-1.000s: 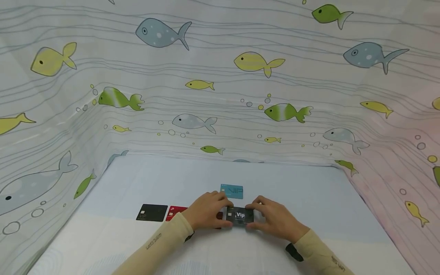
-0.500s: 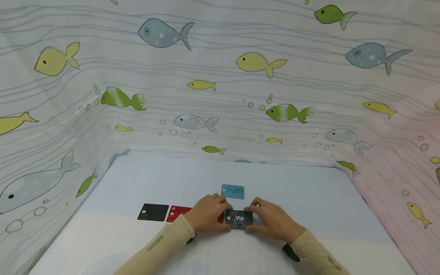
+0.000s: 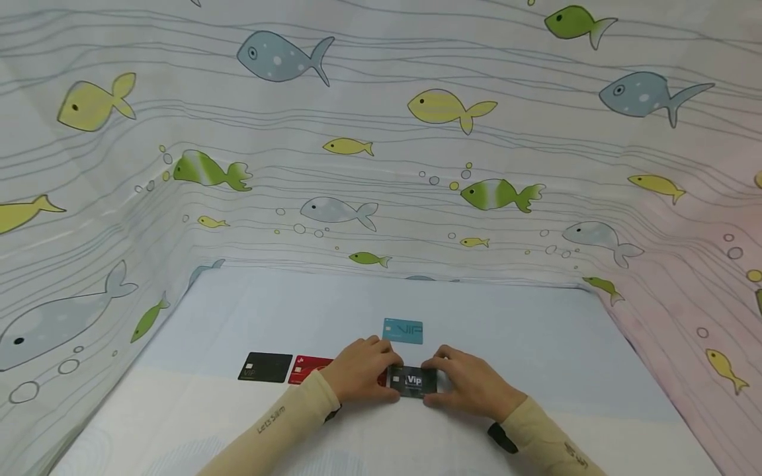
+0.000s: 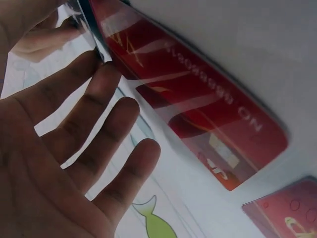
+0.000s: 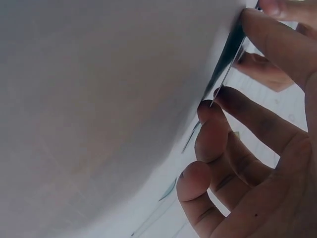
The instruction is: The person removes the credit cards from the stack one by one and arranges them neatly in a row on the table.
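A dark grey VIP card lies between my two hands, its printed face up. My left hand pinches its left side, thumb at the near corner and index finger at the far one. Opposite it, my right hand pinches the right side the same way. Seen edge-on in the right wrist view, the card is thin, with fingertips at its edge. Beside it on the left lies a red card, partly hidden under my left hand in the head view.
Further left in the row are another red card and a black VIP card. A blue VIP card lies just beyond my hands. All rest on the pale cloth-covered table. A fish-print curtain encloses the back and sides.
The dark grey card has shifted slightly toward me and to the left, closer to the red card, with both hands moving along. The other cards lie as before.
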